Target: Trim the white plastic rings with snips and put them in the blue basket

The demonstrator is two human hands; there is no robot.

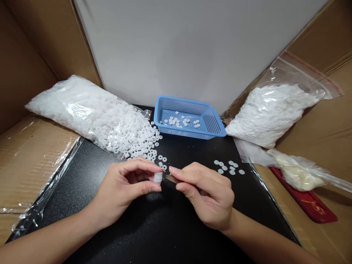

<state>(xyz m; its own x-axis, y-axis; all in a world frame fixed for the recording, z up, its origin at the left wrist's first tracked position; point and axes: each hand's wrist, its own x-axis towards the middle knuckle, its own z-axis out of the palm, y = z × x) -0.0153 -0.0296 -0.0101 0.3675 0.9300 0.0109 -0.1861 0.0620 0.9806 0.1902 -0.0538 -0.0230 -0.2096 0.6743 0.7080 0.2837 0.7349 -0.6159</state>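
Observation:
My left hand (125, 189) pinches a short stack of white plastic rings (158, 178) between thumb and fingers, just above the black table (154, 227). My right hand (205, 194) is curled close beside it, fingertips almost touching the stack; what its fingers hold, if anything, is too small to make out. Loose white rings (148, 146) spill from an open clear bag (90, 112) just behind my left hand. A few flat white discs (229, 167) lie on the table behind my right hand.
A blue perforated basket (211, 124) with several white pieces stands at the back centre. A bag of white discs (271, 112) leans at the right, a smaller bag (298, 172) over a red object (313, 207) nearer. Cardboard walls flank both sides.

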